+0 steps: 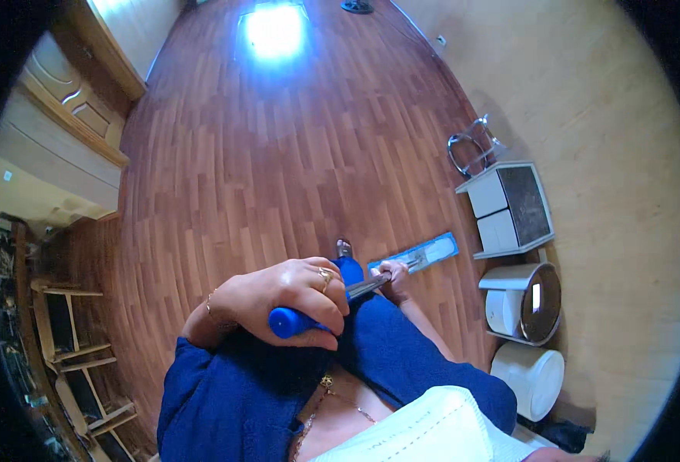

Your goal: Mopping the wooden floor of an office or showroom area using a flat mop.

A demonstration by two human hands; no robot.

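I hold a flat mop with both hands. My left hand (pixel 290 296) is wrapped round the blue grip at the top of its metal pole, close to my chest. Further down, my right hand (pixel 394 283) is closed round the mop pole (pixel 367 286). The mop head (pixel 432 251), a long white plate with a blue pad edge, lies on the wood floor (pixel 278 162) ahead and to the right. Part of the pole is hidden by my hands.
Along the right wall stand a folded metal frame (pixel 474 146), a small white cabinet (pixel 513 209), a round-topped unit (pixel 521 302) and a white cylindrical bin (pixel 528 380). Wooden chairs (pixel 82 354) line the left. A door (pixel 74 85) is at far left. Bright light reflects off the far floor.
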